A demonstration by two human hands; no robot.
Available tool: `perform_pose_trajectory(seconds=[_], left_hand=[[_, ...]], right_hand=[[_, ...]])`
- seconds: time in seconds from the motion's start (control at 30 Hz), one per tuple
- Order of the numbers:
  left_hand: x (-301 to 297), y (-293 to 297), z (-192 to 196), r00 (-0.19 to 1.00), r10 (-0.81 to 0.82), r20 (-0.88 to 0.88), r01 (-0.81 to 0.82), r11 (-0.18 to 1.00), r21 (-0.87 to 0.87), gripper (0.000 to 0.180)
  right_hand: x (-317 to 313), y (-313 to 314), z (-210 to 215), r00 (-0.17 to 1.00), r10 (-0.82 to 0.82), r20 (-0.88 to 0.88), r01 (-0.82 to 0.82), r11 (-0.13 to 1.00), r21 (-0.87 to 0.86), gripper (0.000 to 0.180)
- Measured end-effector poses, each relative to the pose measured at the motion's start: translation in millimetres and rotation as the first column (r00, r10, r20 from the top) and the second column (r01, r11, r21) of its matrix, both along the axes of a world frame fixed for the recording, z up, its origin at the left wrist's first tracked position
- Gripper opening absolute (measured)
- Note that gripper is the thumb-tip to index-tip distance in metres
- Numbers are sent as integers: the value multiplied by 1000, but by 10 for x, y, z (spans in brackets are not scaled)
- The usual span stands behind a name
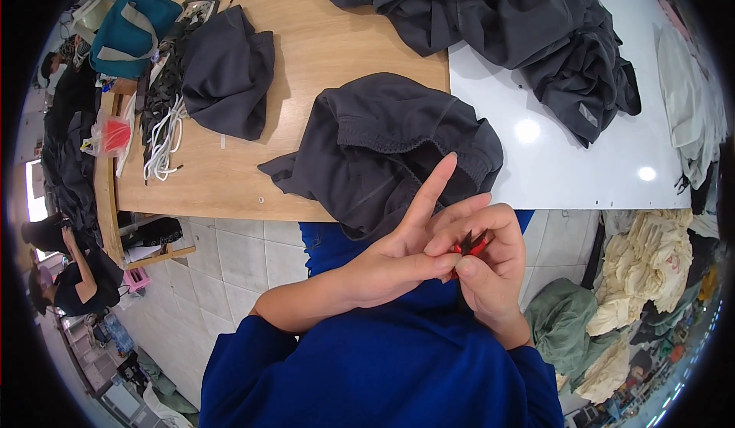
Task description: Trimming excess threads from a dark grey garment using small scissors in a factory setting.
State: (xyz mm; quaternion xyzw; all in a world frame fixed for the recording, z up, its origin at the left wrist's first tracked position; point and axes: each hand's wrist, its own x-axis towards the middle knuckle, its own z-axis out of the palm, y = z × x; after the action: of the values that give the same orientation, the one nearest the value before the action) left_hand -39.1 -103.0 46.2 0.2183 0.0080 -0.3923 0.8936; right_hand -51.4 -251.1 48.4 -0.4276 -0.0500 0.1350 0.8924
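Observation:
My left hand has its index finger stretched out over the garment and the other fingers apart. Its thumb meets the fingertips of my right hand. Curled in my right hand is a small pair of red thread snips with dark pointed blades, partly hidden by the fingers. Both hands are in front of my body, just above the table's near edge. Beneath and beyond them lies a dark grey garment with a gathered elastic waistband, its opening facing me. Part of it hangs over the edge.
On the wooden tabletop lies another dark grey piece, beside white cords and a teal bag. A heap of dark garments spreads across the far right. Cream fabric is piled at right. Another person is at left.

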Motion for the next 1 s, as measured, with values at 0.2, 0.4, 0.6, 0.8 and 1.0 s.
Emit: perform_pose_trajectory(seconds=[0.2, 0.4, 0.6, 0.8, 1.0], left_hand=[[-20, 5, -24, 999, -25, -23, 25, 1000, -12, 86], [-2, -4, -9, 999, -41, -30, 43, 998, 41, 84], [9, 10, -88, 994, -76, 80, 75, 997, 15, 82], [-8, 44, -184, 984, 44, 170, -60, 994, 92, 48], [78, 317, -340, 981, 195, -7, -189, 956, 226, 18]], right_hand=[[-1, -3, -24, 997, -30, 72, 35, 997, -73, 25], [32, -51, -64, 1000, -15, 7, 16, 998, -63, 22], [23, -124, -164, 996, -32, -86, 29, 999, -33, 17], [56, -267, -193, 968, -211, -138, 205, 977, -55, 15], [182, -563, -249, 879, -467, -99, 453, 881, -137, 21]])
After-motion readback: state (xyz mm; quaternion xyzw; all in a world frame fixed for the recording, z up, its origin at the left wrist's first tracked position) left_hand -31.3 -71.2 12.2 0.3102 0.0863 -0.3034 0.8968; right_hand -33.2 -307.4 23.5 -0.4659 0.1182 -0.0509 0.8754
